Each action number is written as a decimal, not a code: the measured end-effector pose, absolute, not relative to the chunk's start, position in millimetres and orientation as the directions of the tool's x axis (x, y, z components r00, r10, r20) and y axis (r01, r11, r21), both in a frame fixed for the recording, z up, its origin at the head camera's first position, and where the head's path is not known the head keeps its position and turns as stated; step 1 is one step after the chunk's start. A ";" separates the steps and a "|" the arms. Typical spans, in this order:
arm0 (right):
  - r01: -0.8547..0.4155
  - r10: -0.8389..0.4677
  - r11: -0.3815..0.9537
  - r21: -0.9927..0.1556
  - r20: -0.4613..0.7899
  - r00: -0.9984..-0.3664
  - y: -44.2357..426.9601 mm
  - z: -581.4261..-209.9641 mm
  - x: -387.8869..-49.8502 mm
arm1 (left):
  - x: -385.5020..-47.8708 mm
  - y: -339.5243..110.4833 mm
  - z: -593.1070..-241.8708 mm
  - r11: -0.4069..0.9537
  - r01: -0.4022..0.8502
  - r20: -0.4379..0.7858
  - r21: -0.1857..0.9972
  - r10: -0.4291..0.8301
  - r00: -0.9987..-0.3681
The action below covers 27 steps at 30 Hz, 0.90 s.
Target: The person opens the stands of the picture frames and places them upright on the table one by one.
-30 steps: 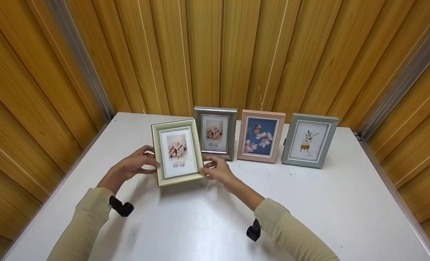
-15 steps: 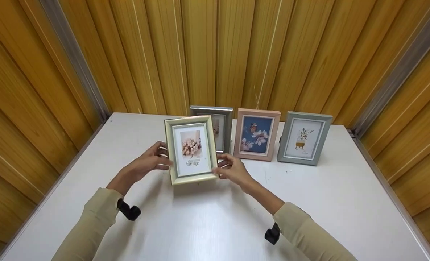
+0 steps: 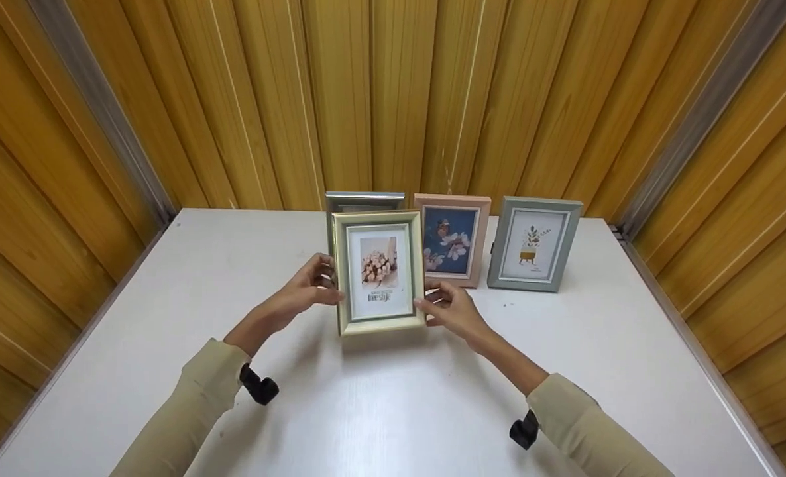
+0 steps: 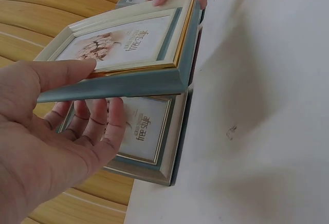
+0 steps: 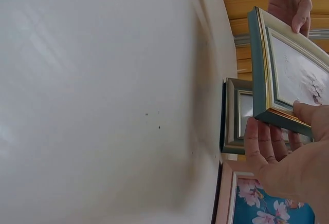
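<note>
Both hands hold a cream picture frame [image 3: 380, 275] with a flower print, raised above the table and leaning back slightly. My left hand [image 3: 300, 295] grips its left side, thumb on the front edge and fingers behind. On the lower right side, my right hand [image 3: 458, 311] pinches it the same way. Behind it stands a silver-grey picture frame [image 3: 365, 199], mostly hidden in the head view; its similar print [image 4: 139, 129] shows in the left wrist view. A pink picture frame [image 3: 456, 242] with a blossom picture is partly covered.
To the right of the pink frame stands a grey-green picture frame [image 3: 535, 245] with a plant print. All the standing frames form a row near the back of the white table [image 3: 366, 397]. A wood-look panel wall [image 3: 393, 99] rises behind.
Both hands have carried the cream frame to the right and turned it straighter. It now covers most of the silver-grey frame and the left edge of the pink one.
</note>
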State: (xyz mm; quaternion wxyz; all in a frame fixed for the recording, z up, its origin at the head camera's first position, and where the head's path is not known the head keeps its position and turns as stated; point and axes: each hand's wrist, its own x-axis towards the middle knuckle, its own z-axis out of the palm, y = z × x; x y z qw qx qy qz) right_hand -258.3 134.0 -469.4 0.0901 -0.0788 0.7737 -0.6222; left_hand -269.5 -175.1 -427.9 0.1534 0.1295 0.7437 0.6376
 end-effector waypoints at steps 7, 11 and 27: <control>-0.022 -0.199 0.238 -0.971 -0.026 -0.980 155.3 -470.4 -254.7 | -274.9 -154.9 -431.8 0.130 -0.007 -0.061 0.992 0.419 -0.906; -0.043 -0.198 0.236 -0.971 -0.005 -0.980 163.2 -468.8 -252.4 | -277.1 -148.1 -433.9 0.126 -0.007 -0.061 0.992 0.429 -0.901; -0.018 -0.200 0.176 -0.984 -0.018 -0.980 170.7 -472.7 -256.0 | -260.7 -120.8 -413.0 0.171 0.059 -0.013 0.984 0.396 -0.918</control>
